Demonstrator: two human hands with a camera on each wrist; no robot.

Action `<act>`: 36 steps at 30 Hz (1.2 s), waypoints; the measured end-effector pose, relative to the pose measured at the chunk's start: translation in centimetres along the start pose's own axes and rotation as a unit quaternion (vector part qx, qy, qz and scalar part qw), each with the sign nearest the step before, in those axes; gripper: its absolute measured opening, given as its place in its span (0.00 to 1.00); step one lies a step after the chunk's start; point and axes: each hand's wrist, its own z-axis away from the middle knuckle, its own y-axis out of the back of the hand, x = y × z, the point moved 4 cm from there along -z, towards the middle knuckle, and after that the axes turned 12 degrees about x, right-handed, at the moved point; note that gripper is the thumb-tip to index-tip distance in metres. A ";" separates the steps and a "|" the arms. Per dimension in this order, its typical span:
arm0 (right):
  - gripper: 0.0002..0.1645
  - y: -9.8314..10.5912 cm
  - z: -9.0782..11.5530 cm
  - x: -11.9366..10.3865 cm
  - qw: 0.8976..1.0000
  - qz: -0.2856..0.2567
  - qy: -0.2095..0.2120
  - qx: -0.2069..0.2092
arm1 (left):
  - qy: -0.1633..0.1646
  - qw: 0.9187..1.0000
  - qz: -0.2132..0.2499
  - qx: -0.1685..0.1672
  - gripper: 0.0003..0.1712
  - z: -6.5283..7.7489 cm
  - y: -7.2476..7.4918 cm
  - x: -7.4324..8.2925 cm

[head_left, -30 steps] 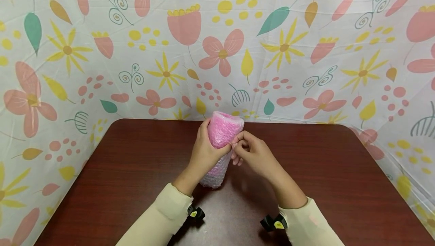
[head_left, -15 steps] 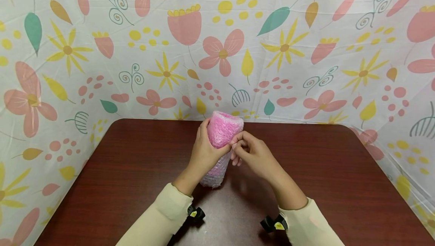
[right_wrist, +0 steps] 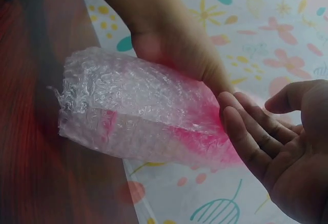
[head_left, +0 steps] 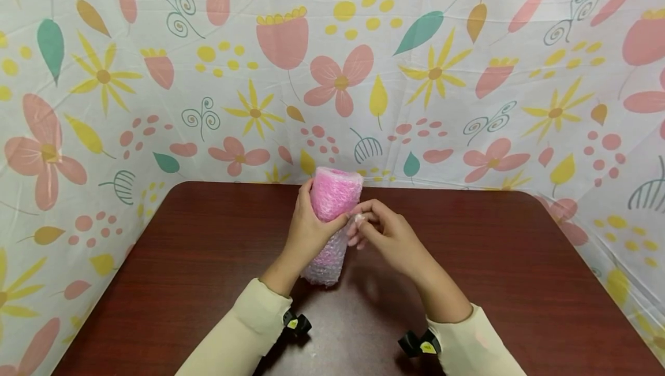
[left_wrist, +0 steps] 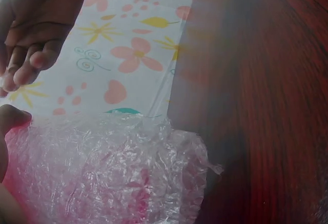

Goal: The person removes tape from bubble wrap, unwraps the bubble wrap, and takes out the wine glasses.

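Observation:
A pink cylindrical bundle in clear bubble wrap [head_left: 336, 191] leans slightly at the far middle of the table, its top end pink and rimmed with wrap. My left hand [head_left: 306, 220] grips its upper part from the left, thumb across the front. At its right side my right hand [head_left: 387, 234] pinches a small whitish, clear bit [head_left: 358, 218] between thumb and forefinger; the other fingers are loosely bent. The right wrist view shows a lengthwise seam in the bubble wrap [right_wrist: 123, 101], with the right fingers [right_wrist: 251, 137] beside the pink end.
The dark red-brown table [head_left: 208, 260] has rounded far corners. A white cloth printed with flowers [head_left: 337, 29] hangs close behind and along both sides. Black wrist straps [head_left: 418, 343] sit at both sleeve cuffs.
Over the last half second the bundle and my left hand have shifted slightly left. My right hand stays nearly in place, and the whitish bit now shows between its fingers.

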 end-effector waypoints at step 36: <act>0.08 0.4 -0.4 0.7 0.998 0.063 0.001 0.030 | 0.222 0.945 0.197 -0.134 0.44 0.6 -1.5 -1.4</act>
